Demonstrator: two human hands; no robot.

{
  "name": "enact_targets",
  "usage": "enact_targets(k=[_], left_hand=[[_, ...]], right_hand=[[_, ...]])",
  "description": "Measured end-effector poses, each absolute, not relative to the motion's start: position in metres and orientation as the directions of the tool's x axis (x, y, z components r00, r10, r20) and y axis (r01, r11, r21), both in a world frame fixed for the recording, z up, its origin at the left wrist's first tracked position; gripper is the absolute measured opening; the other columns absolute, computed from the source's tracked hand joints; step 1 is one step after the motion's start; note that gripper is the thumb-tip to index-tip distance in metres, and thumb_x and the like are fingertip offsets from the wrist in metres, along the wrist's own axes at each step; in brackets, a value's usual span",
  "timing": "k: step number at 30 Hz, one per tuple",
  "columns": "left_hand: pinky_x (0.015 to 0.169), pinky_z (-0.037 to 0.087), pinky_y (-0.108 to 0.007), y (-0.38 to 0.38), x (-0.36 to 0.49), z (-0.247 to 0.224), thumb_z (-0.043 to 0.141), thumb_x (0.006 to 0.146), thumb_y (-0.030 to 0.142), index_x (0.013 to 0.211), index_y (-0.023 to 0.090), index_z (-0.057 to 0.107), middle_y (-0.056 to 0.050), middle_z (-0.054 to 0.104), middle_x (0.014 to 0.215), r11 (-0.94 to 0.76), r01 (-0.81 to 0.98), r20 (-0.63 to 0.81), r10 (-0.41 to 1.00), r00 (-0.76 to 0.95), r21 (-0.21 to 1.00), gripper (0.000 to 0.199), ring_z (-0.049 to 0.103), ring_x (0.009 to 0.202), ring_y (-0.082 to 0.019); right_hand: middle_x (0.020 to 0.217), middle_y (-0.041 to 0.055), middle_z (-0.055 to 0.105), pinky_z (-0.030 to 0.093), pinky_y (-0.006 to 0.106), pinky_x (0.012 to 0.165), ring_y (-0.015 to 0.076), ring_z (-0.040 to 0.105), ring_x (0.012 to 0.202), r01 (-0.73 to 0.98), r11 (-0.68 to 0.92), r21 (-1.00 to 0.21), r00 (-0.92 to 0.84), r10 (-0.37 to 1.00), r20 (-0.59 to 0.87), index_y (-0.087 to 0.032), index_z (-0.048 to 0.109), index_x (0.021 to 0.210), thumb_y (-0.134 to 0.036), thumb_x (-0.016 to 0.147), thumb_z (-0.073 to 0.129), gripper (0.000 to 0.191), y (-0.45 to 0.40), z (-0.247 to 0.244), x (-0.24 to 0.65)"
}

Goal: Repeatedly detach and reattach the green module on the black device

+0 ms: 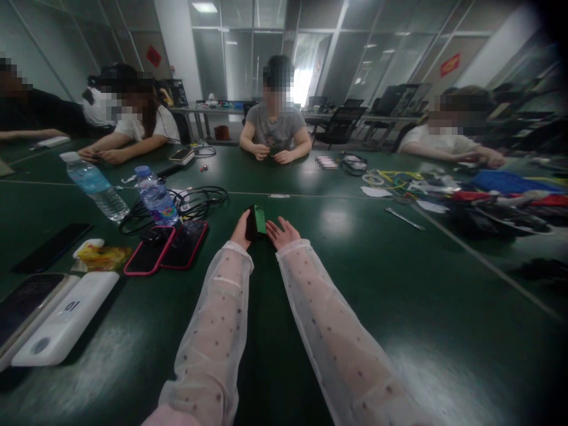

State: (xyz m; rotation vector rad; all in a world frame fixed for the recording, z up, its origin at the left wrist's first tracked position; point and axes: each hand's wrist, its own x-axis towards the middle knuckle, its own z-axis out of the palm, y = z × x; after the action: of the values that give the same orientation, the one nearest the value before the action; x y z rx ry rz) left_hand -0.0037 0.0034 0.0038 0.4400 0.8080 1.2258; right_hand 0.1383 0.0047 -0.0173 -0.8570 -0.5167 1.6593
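A small dark block-like object with a green face (259, 220) stands just above the dark green table, tilted slightly. My left hand (242, 229) holds it from the left side, thumb up along its edge. Close to its right side is my right hand (283, 233), palm partly turned up and fingers spread, with nothing in it. Whether its fingertips touch the green face is hard to tell. Both forearms wear sheer dotted sleeves.
Left on the table (310, 307) are phones (184, 244), bottles (156, 198), black cables (208, 195), a yellow packet (104, 258) and a white device (66, 319). A wrench (404, 219) and tangled cables (390, 182) lie right. Several people sit across.
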Motion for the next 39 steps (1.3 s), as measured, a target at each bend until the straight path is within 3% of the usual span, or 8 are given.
enact_targets(k=[8,13,18,21,25,30,35,39], left_hand=[[0.078,0.049,-0.030,0.014,0.007,0.000,0.077,0.067,0.034,0.094,0.012,0.069,-0.012,0.072,0.095,0.114,-0.040,-0.118,0.983,-0.142,0.993,0.037,0.068,0.087,-0.022],[0.091,0.045,-0.035,0.002,0.017,0.017,0.073,0.072,0.045,0.115,0.011,0.064,-0.019,0.066,0.118,0.008,0.449,0.062,0.988,-0.140,0.894,0.056,0.063,0.107,-0.028],[0.094,0.042,-0.042,-0.014,0.019,0.043,0.069,0.074,0.049,0.123,0.011,0.061,-0.022,0.065,0.120,0.027,0.609,0.103,0.979,-0.177,0.793,0.063,0.060,0.113,-0.036],[0.097,0.040,-0.042,-0.014,0.013,0.049,0.075,0.070,0.046,0.115,0.013,0.065,-0.021,0.065,0.118,0.021,0.493,0.110,0.966,-0.236,0.870,0.057,0.059,0.114,-0.035],[0.088,0.047,-0.032,-0.008,-0.001,0.047,0.078,0.068,0.032,0.099,0.016,0.066,-0.010,0.071,0.098,0.040,-0.025,-0.046,0.959,-0.281,0.999,0.037,0.065,0.099,-0.024],[0.065,0.054,-0.031,-0.008,-0.005,0.031,0.058,0.083,0.054,0.087,0.015,0.063,-0.006,0.067,0.075,0.306,-0.683,-0.315,0.942,0.116,0.663,0.040,0.066,0.069,-0.018],[0.063,0.055,-0.028,-0.005,0.002,0.006,0.039,0.089,0.066,0.091,0.013,0.062,-0.007,0.066,0.072,0.365,-0.847,-0.355,0.907,0.229,0.387,0.058,0.066,0.066,-0.017],[0.064,0.054,-0.026,0.000,0.005,-0.002,0.041,0.088,0.067,0.103,0.014,0.063,-0.006,0.067,0.073,0.362,-0.807,-0.412,0.896,0.164,0.466,0.060,0.064,0.064,-0.015]], right_hand=[[0.074,-0.0024,0.063,0.055,0.032,0.062,0.0164,0.064,0.064,-0.694,-0.415,-0.588,-0.265,0.907,-0.328,-0.032,0.056,0.111,-0.048,0.097,0.035,0.029,0.002,-0.022,0.137],[0.075,-0.0016,0.069,0.056,0.030,0.070,0.0160,0.066,0.070,-0.730,-0.381,-0.568,-0.154,0.901,-0.406,-0.025,0.063,0.104,-0.038,0.096,0.046,0.023,0.007,-0.028,0.126],[0.074,-0.0020,0.070,0.058,0.029,0.075,0.0146,0.067,0.067,-0.760,-0.311,-0.571,-0.112,0.928,-0.356,-0.023,0.064,0.104,-0.029,0.097,0.044,0.021,0.002,-0.023,0.123],[0.072,-0.0031,0.069,0.059,0.030,0.072,0.0138,0.066,0.063,-0.775,-0.285,-0.564,-0.082,0.931,-0.357,-0.024,0.062,0.101,-0.028,0.098,0.043,0.020,0.002,-0.023,0.123],[0.078,0.0004,0.071,0.059,0.032,0.071,0.0153,0.068,0.071,-0.809,-0.280,-0.516,-0.091,0.928,-0.361,-0.022,0.061,0.101,-0.030,0.099,0.038,0.024,0.006,-0.025,0.125],[0.081,0.0065,0.072,0.060,0.036,0.073,0.0183,0.070,0.076,-0.811,-0.338,-0.477,-0.162,0.914,-0.371,-0.019,0.061,0.108,-0.034,0.099,0.030,0.035,0.006,-0.020,0.129],[0.079,0.0085,0.071,0.061,0.034,0.072,0.0181,0.071,0.074,-0.791,-0.287,-0.540,-0.116,0.938,-0.328,-0.014,0.060,0.110,-0.035,0.101,0.028,0.039,0.006,-0.004,0.135],[0.075,0.0032,0.071,0.061,0.040,0.075,0.0182,0.072,0.070,-0.669,-0.103,-0.736,0.065,0.978,-0.196,-0.019,0.054,0.123,-0.025,0.097,0.042,0.030,0.012,0.010,0.140]])
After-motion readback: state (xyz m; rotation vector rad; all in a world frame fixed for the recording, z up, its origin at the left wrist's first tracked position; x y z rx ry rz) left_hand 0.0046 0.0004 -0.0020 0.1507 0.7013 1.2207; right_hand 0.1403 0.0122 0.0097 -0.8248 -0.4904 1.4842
